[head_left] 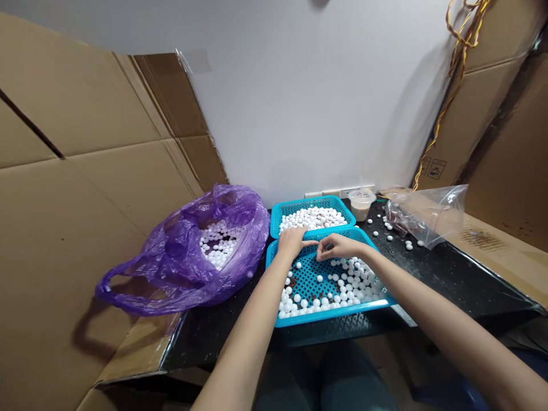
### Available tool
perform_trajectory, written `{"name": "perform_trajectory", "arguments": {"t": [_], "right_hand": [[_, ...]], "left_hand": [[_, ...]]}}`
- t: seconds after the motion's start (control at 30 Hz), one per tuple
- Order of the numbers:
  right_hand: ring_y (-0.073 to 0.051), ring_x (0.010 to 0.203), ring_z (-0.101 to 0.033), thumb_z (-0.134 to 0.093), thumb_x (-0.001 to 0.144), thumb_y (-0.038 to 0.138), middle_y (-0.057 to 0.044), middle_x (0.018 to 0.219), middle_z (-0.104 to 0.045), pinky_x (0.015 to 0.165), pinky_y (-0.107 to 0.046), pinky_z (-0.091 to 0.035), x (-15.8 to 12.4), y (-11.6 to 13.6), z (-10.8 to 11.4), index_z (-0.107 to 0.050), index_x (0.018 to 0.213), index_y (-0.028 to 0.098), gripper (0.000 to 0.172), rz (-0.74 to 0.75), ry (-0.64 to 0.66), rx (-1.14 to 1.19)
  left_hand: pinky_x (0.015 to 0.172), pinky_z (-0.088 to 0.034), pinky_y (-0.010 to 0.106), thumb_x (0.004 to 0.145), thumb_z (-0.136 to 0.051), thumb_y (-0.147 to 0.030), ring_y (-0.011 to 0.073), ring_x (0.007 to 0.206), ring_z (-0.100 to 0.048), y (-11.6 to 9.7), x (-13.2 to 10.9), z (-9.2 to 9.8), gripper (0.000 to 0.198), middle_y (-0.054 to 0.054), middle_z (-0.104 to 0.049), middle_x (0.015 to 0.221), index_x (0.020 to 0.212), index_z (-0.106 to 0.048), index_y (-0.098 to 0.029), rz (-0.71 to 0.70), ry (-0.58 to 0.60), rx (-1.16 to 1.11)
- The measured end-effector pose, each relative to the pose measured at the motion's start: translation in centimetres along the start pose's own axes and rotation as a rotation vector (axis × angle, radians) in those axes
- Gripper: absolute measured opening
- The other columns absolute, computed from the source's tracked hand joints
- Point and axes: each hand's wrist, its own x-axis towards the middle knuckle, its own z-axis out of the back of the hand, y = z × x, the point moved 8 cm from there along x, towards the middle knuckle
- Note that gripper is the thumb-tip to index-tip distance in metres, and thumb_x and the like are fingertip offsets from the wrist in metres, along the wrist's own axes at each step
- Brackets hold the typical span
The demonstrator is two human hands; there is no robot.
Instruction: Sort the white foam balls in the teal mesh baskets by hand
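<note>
Two blue mesh baskets sit on a dark table. The near basket (325,315) holds several loose white balls and some small brown bits. The far basket (314,202) is filled with white balls. My left hand (291,241) hovers over the near basket's far left corner, fingers curled with a fingertip meeting my right hand. My right hand (340,246) is beside it, fingers pinched together; whatever small piece they hold is too small to name.
A purple plastic bag (184,257) with white balls lies at the left. A lidded plastic cup (362,204) and a clear bag (428,214) with brown pieces sit at the right, with stray balls around. Cardboard sheets line both sides; a white wall stands behind.
</note>
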Motion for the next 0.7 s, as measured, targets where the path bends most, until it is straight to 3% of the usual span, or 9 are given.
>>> {"name": "perform_trajectory", "arguments": {"t": [0.13, 0.3, 0.7], "right_hand": [[-0.005, 0.050, -0.044, -0.062, 0.068, 0.039, 0.002, 0.061, -0.053, 0.047, -0.018, -0.035, -0.7, 0.3, -1.1, -0.062, 0.081, 0.013, 0.029, -0.108, 0.152, 0.299], [-0.005, 0.050, -0.047, -0.069, 0.062, 0.032, 0.001, 0.061, -0.056, 0.046, -0.016, -0.035, -1.9, 0.1, -3.8, -0.063, 0.074, 0.012, 0.024, -0.290, 0.431, 0.415], [-0.005, 0.049, -0.048, -0.072, 0.057, 0.030, 0.000, 0.067, -0.061, 0.047, -0.017, -0.037, -1.4, -1.7, -4.2, -0.064, 0.070, 0.014, 0.023, -0.386, 0.382, 0.484]], "left_hand": [[0.070, -0.038, 0.026, 0.069, -0.047, -0.062, 0.0218, 0.087, -0.057, -0.2, -0.1, 0.0, 0.048, 0.007, -0.064, 0.092, 0.094, -0.058, -0.023, -0.005, 0.020, -0.001], [0.068, -0.038, 0.026, 0.066, -0.042, -0.069, 0.0226, 0.086, -0.058, -0.3, 0.1, 0.1, 0.056, 0.007, -0.064, 0.089, 0.090, -0.059, -0.022, -0.020, -0.009, -0.002], [0.068, -0.037, 0.028, 0.066, -0.037, -0.071, 0.0240, 0.085, -0.057, -0.5, 0.2, 0.0, 0.060, 0.009, -0.063, 0.088, 0.089, -0.059, -0.020, -0.020, -0.008, -0.020]]}}
